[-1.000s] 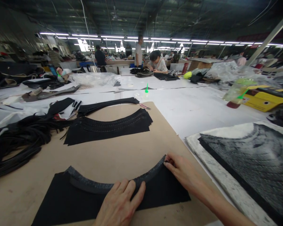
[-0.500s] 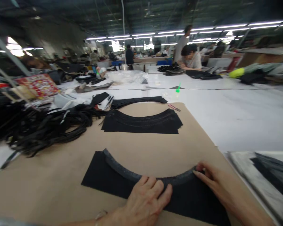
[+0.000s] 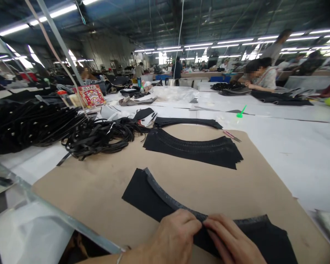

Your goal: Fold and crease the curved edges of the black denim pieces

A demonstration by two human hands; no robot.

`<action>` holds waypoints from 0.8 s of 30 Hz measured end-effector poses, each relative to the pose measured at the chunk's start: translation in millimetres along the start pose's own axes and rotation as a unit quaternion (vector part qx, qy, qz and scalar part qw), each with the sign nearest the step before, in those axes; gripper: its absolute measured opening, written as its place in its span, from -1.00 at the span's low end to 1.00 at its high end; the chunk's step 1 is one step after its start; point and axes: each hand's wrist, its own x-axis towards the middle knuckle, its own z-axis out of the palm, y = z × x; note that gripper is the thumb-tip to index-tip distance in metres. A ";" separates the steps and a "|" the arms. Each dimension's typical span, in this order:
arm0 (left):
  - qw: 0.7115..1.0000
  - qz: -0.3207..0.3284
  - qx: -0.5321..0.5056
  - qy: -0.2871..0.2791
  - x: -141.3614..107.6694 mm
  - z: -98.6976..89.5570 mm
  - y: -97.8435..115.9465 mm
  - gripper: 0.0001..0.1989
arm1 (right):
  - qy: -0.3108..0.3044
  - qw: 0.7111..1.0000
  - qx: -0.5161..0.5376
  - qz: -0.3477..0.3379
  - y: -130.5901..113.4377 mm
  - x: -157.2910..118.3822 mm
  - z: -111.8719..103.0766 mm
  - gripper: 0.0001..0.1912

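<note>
A black fabric piece (image 3: 141,192) with a concave curved edge lies on the tan board (image 3: 104,198) in front of me. A narrow greyish folded strip (image 3: 165,196) runs along that curve. My left hand (image 3: 177,233) has its fingers curled and closed on the strip near the middle of the curve. Right beside it, my right hand (image 3: 231,238) grips the same edge, fingers pressed together and thumb below. The fingertips of both hands almost meet, and they cover the middle of the piece.
Farther up the board lie a stack of curved black pieces (image 3: 192,148), thinner curved strips (image 3: 187,122) and small snips with pink handles (image 3: 231,136). Bundled black straps (image 3: 99,137) are heaped at left. A green-tipped bottle (image 3: 240,113) stands beyond; a co-worker (image 3: 261,75) leans over the far table.
My right hand has moved left from the right end of the curve to beside my left hand. The view has swung left, so things appear farther right.
</note>
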 end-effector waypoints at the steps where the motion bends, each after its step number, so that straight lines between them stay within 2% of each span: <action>1: 0.999 -0.015 -0.014 0.027 -2.6 -9.8 -1.9 -0.71 | -0.003 1.000 -0.020 -0.009 -4.3 1.4 4.5 -0.57; 4: 0.992 -0.075 0.032 0.098 -7.0 -40.5 -15.0 -0.72 | -0.020 0.996 -0.088 -0.023 -5.9 -4.5 13.5 -0.49; 6: 0.988 -0.102 0.091 0.075 -5.9 -57.8 -28.2 -0.79 | -0.033 0.992 -0.118 -0.030 -3.6 -9.8 15.6 -0.47; 8: 0.985 -0.115 0.126 0.030 -2.5 -69.4 -40.5 -0.86 | -0.037 0.989 -0.137 -0.037 -2.1 -12.1 15.8 -0.46; 10: 0.984 -0.116 0.134 -0.011 2.0 -75.0 -48.8 -0.90 | -0.034 0.988 -0.147 -0.041 -2.3 -11.7 15.6 -0.46; 13: 0.985 -0.114 0.113 -0.056 9.5 -77.4 -52.0 -0.86 | -0.033 0.989 -0.142 -0.035 -4.1 -9.9 16.5 -0.46; 16: 0.985 -0.125 0.075 -0.092 17.8 -80.8 -47.0 -0.85 | -0.025 0.991 -0.131 -0.017 -5.9 -9.7 18.2 -0.45; 21: 0.971 -0.183 -0.025 -0.155 32.3 -92.3 -33.1 -0.84 | -0.008 0.993 -0.121 -0.003 -7.7 -10.4 18.5 -0.46; 24: 0.966 -0.203 -0.020 -0.157 38.1 -93.7 -29.5 -0.84 | 0.006 0.993 -0.118 -0.005 -8.6 -9.5 18.1 -0.49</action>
